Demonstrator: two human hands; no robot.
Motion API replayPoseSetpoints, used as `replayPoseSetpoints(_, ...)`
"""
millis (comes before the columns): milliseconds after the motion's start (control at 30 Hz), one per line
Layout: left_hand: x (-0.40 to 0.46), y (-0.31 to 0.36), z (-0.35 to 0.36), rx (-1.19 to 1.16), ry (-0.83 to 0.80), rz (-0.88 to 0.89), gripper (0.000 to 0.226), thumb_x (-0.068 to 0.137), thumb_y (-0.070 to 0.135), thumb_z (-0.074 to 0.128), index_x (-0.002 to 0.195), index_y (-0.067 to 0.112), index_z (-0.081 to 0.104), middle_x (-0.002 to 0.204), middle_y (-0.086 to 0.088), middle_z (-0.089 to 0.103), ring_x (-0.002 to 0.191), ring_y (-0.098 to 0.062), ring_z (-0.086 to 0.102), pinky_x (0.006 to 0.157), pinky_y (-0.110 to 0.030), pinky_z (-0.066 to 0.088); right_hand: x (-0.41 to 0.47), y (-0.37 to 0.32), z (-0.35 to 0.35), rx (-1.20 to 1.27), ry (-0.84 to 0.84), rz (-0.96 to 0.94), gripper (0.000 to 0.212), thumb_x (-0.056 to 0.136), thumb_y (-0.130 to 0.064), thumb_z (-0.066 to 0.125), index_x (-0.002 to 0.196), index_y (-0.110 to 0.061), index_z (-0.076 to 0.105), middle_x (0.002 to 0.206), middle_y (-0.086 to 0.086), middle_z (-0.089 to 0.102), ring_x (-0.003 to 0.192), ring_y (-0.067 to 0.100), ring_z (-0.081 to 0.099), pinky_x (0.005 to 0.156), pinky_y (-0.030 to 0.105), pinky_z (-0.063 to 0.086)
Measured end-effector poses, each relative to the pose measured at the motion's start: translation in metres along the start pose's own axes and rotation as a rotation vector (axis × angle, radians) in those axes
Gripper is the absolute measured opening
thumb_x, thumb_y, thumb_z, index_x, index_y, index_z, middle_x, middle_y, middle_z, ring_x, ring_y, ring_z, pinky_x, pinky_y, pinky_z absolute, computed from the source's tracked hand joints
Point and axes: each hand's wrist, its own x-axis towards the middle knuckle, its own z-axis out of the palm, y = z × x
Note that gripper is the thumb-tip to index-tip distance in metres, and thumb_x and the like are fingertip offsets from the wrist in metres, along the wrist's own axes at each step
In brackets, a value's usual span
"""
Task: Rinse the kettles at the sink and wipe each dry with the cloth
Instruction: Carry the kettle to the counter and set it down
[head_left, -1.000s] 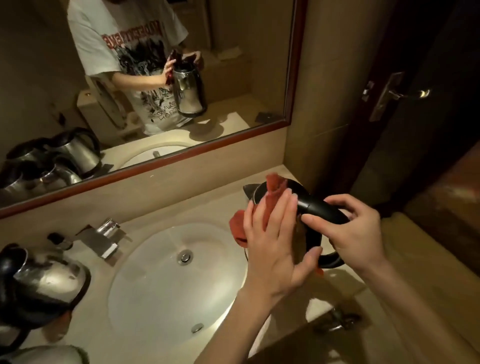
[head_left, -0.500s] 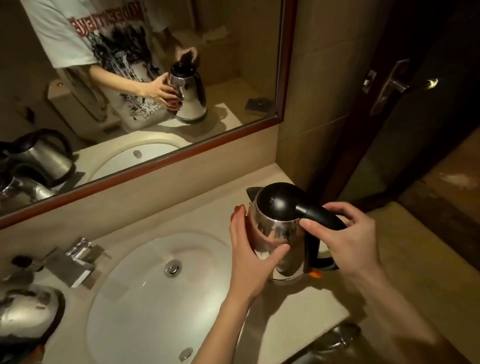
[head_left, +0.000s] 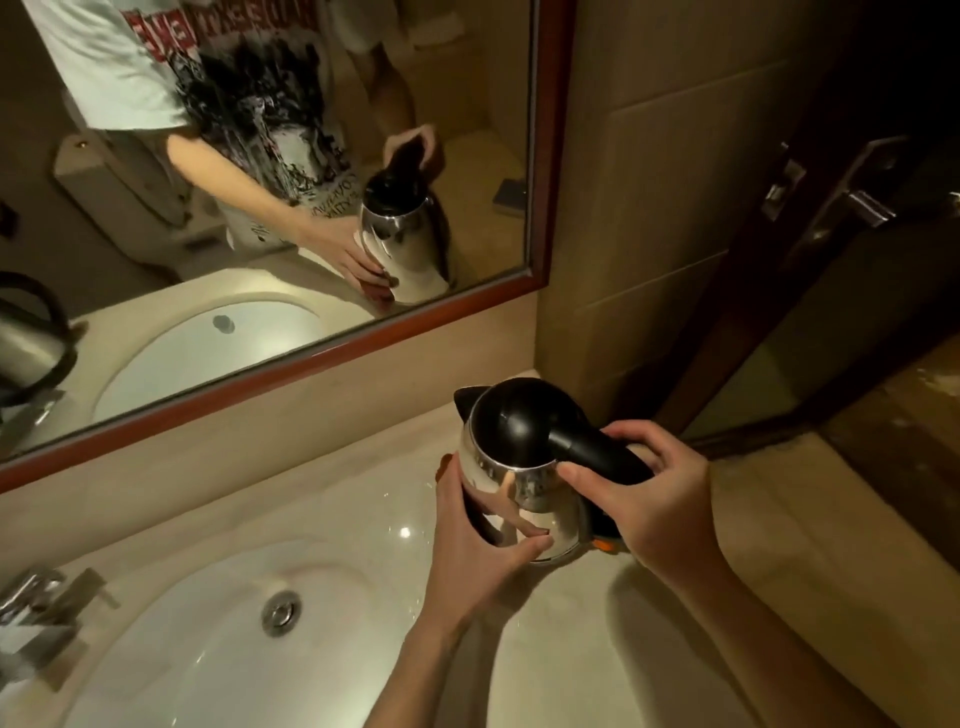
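Dim warm light, beige tiled wall (head_left: 649, 208), large mirror in a red-brown wooden frame (head_left: 540, 156), glossy cream stone counter (head_left: 675, 649), dark wooden door (head_left: 857, 312) with a metal lever handle (head_left: 862, 205) at right, mottled brown floor (head_left: 904, 431) beyond.

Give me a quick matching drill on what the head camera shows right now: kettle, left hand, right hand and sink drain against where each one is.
Things:
1. kettle
2. left hand
3. right hand
4. sink drain

Places:
A. wrapped round the black handle
B. in the white basin, left of both hands
C. on the counter right of the basin, lid shut
D. curled round the shiny steel body

Pairs: 1-C, 2-D, 3-A, 4-B
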Motion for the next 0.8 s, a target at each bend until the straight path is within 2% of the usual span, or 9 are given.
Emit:
replayPoseSetpoints(100,0.033,-0.007,0.001,0.050,-0.002,0.012,0.113,0.053,0.033,0.097,0.147,0.035,0.034,0.137,0.025,0.049,0.131,-0.001,0.048,0.101,-0.015,0.045,0.027,0.013,0.008,-0.010,0.004,-0.018,0.038,0.066,-0.006,0.094,0.094,-0.015,0.070,0.077,-0.016,0.074,0.076,-0.002,0.073,0.061,0.012,0.057)
replayPoseSetpoints(233,0.068,-0.021,0.000,0.097,-0.014,0.031,0.114,0.055,0.024,0.100,0.148,0.033,0.035,0.142,0.014,0.049,0.134,-0.010,0.049,0.105,-0.024,0.047,0.053,0.031,0.022,-0.013,0.055,0.009,0.038,0.064,-0.008,0.096,0.090,-0.020,0.070,0.075,-0.019,0.074,0.073,-0.005,0.070,0.058,0.006,0.051)
replayPoseSetpoints(500,0.092,-0.035,-0.001,0.119,-0.004,-0.027,0.114,0.053,0.033,0.097,0.147,0.029,0.034,0.140,0.013,0.049,0.130,-0.007,0.050,0.107,-0.027,0.048,0.076,0.052,0.041,0.026,0.072,0.039,0.036,0.063,-0.007,0.096,0.087,-0.018,0.071,0.071,-0.012,0.073,0.071,0.002,0.072,0.060,0.011,0.054)
replayPoseSetpoints(667,0.086,-0.040,0.001,0.116,0.005,-0.044,0.109,0.055,0.025,0.096,0.145,0.028,0.036,0.137,0.016,0.050,0.128,-0.002,0.050,0.104,-0.018,0.046,0.071,0.061,0.045,0.017,0.059,0.054,0.038,0.064,-0.007,0.096,0.089,-0.019,0.070,0.075,-0.012,0.073,0.073,0.001,0.072,0.059,0.011,0.054)
replayPoseSetpoints(800,0.087,-0.038,0.001,0.176,-0.020,-0.022,0.107,0.056,0.032,0.095,0.144,0.035,0.035,0.136,0.020,0.046,0.130,-0.004,0.048,0.108,-0.025,0.045,0.072,0.066,0.041,0.011,0.050,0.056,0.036,0.067,-0.008,0.095,0.090,-0.014,0.068,0.070,-0.015,0.071,0.070,0.001,0.071,0.058,0.009,0.051)
